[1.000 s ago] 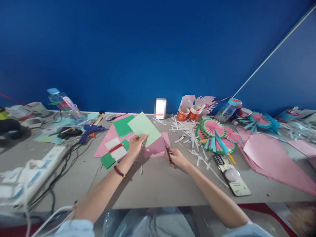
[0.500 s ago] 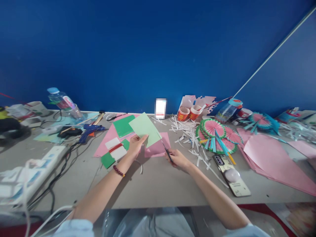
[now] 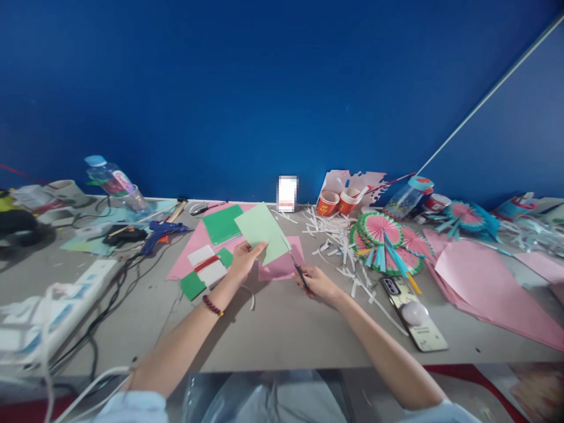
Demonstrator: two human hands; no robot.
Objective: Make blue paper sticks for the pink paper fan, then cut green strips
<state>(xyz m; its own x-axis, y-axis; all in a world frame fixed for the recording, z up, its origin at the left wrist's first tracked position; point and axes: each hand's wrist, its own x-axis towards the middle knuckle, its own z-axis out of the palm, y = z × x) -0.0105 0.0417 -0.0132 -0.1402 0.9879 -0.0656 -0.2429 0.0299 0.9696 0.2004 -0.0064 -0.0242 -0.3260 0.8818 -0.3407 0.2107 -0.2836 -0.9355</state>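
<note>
Above the grey table (image 3: 282, 335), nearer its back edge, the left hand (image 3: 247, 258) pinches a flat, pale-green, four-cornered paper sheet (image 3: 265, 230) whose right corner meets the blades of dark-handled scissors (image 3: 300, 274) the right hand (image 3: 319, 283) grips.

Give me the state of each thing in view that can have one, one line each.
Light green sheet: unfolded, held up
Scissors: blades at the sheet's edge, opening unclear
Left hand: grip closed on the sheet
Right hand: grip closed around the scissors
Phone: lying back up
Screen: lit, image pixelated
Red paper cups: upright
Blue-capped bottle: cap on
Watermelon fans: spread open
Blue glue gun: lying down; hot or cold, cannot tell
</note>
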